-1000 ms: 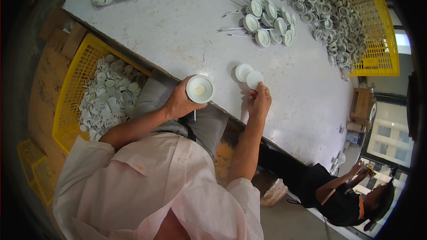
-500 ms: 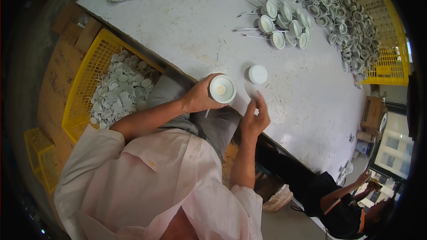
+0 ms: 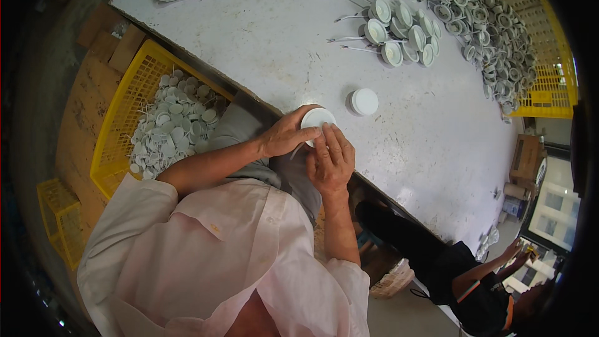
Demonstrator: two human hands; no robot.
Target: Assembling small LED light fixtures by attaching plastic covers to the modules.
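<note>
At table edge: round white plastic cap pinched between left hand and right hand, fingers closed on it; underside hidden.

One view only, from a camera worn on the head, looking steeply down over the person's chest. The left hand and right hand sit close below, near the picture's centre. Beyond them the grey-white speckled worktable stretches away, its edges bent by the fisheye.
</note>
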